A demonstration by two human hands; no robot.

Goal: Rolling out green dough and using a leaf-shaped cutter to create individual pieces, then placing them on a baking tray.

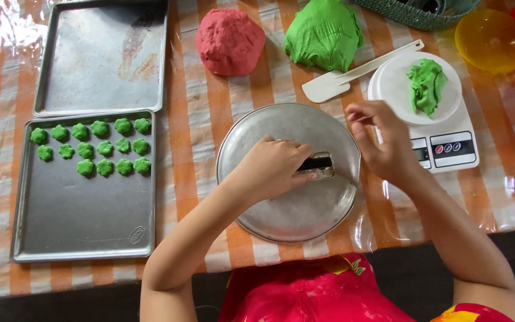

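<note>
Metal is pressed under the left hand [272, 167]: a small black-handled mould [319, 166] is gripped on the round tray [293, 214], steadying it. The right hand [382, 143], half-curled, is held empty just beside it. Green dough [427, 86] is kept on the white scale [442, 143], far right. No packaging is visible.

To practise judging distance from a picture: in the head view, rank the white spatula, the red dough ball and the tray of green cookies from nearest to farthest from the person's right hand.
Measured from the right hand:
1. White spatula, just above the hand, beside the scale.
2. Red dough ball, up and to the left, past the round pan.
3. Tray of green cookies, at the far left of the table.
</note>
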